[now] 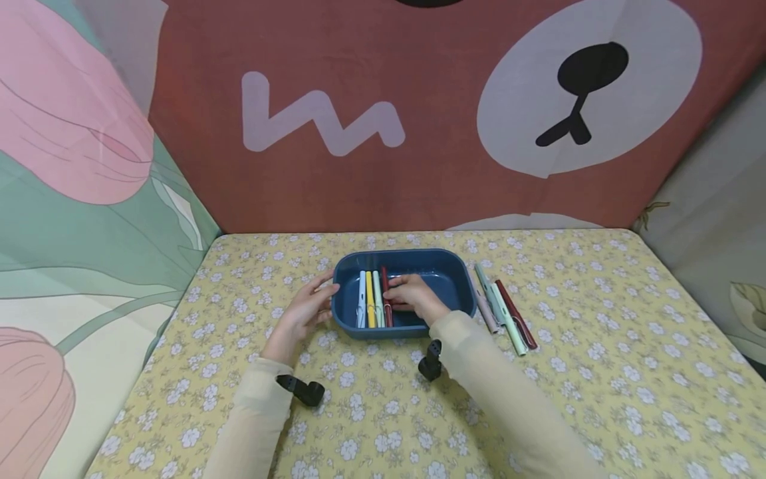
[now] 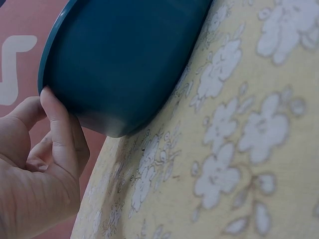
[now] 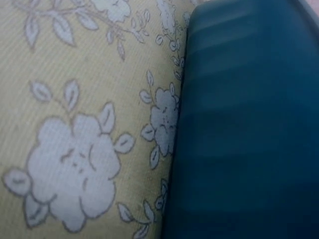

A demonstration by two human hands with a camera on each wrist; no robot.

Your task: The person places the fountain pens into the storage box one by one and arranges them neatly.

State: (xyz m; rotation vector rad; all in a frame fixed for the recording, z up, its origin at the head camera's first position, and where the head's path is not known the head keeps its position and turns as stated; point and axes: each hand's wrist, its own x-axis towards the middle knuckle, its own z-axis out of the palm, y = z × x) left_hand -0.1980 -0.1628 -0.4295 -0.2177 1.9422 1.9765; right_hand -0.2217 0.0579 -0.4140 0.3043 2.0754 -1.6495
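Observation:
A dark blue box stands on the table. In its left half lie a light blue pen, a yellow pen, a pale green pen and a dark red pen, side by side. My right hand reaches into the box and pinches the dark red pen at its right side. My left hand touches the left end of the box, with fingertips at its rim. In the left wrist view, a fingertip meets the outer wall. The right wrist view shows the box wall but no hand.
Right of the box lie a mauve pen, a grey-green pen, a light green pen and a second dark red pen. A yellow flowered cloth covers the table. A red printed curtain hangs behind.

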